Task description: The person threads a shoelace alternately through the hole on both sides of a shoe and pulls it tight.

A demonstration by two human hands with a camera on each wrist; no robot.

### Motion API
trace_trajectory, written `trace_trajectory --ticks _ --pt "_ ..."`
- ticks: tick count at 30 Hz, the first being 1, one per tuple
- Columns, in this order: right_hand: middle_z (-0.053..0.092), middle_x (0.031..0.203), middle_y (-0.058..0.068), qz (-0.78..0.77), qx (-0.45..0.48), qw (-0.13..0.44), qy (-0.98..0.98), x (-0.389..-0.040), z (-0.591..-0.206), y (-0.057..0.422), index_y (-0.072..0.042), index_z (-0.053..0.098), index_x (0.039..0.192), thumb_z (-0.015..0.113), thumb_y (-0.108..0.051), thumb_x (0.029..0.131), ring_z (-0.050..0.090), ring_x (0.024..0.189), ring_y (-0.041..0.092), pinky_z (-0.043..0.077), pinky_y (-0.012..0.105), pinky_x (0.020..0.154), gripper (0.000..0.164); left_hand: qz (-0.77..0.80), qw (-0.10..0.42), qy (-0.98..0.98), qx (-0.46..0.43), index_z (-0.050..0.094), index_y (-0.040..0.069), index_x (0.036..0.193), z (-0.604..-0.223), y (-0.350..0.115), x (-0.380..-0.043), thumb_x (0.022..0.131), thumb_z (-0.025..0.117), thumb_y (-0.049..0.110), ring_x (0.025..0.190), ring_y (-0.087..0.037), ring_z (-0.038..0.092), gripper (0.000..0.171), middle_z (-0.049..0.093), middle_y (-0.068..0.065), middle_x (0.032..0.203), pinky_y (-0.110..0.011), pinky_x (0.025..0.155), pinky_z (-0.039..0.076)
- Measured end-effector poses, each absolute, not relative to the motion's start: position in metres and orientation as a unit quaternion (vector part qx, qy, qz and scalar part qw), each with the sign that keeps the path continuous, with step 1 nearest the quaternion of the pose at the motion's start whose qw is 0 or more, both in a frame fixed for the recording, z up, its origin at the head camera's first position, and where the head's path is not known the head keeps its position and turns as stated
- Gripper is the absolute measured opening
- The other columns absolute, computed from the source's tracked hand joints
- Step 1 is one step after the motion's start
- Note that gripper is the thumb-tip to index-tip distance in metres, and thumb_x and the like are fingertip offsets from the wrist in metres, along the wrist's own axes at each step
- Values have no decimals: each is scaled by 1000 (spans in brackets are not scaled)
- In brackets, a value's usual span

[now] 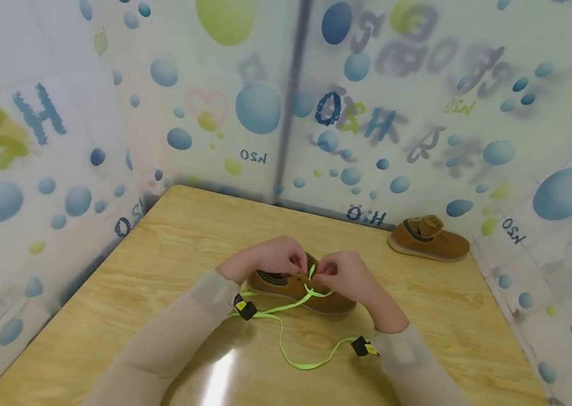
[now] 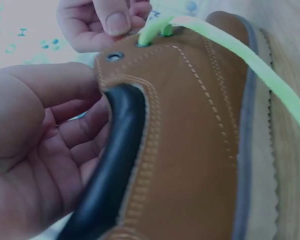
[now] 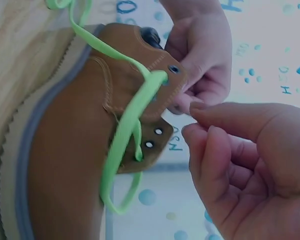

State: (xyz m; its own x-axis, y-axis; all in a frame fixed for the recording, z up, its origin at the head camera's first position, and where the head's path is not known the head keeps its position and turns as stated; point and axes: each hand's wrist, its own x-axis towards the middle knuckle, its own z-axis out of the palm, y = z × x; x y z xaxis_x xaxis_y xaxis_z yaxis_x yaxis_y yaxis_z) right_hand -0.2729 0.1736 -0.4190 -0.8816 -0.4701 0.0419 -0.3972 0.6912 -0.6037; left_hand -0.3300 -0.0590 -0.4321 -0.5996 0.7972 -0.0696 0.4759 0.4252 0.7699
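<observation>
A brown shoe (image 1: 333, 304) with bright green lace (image 1: 286, 307) sits on the table, its toe toward the right. My left hand (image 1: 280, 256) grips the edge of the shoe's eyelet flap (image 3: 165, 87); its thumb is on the flap and its fingers are curled behind. The lace passes through some eyelets, and others show bare. My right hand (image 3: 245, 160) is close beside the flap, thumb and forefinger tips brought together. Whether anything is pinched between those tips cannot be made out. Long lace ends trail onto the table in front of the shoe.
A second brown shoe (image 1: 430, 245) stands at the table's far right corner. The wooden table (image 1: 204, 225) meets printed curtain walls (image 1: 265, 163) at the back. Black straps with yellow tags hang at both sleeves, near the loose lace.
</observation>
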Motion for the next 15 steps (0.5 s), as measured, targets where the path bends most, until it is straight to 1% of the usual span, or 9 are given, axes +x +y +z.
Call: trace_trajectory --ticks 4,8,15 --pt "73 76 3 -336 -216 57 915 -277 -416 181 -14 78 87 78 -15 96 62 61 14 54 29 57 9 340 181 839 383 77 13 94 -427 -61 -326 104 64 6 63 -8 62 18 68 4 71 -25 73 55" --pt "74 80 10 -348 -197 58 915 -281 -413 188 -10 78 92 76 -13 97 64 62 14 56 30 60 7 322 152 853 381 75 14 93 -422 -62 -324 105 64 9 65 -7 63 17 68 5 73 -26 73 54" --pt "72 76 5 -343 -184 67 919 -289 -418 195 -10 77 91 76 -12 97 62 61 14 54 29 59 7 299 113 872 371 72 16 91 -419 -70 -328 105 66 10 69 -7 63 16 69 5 79 -26 72 54"
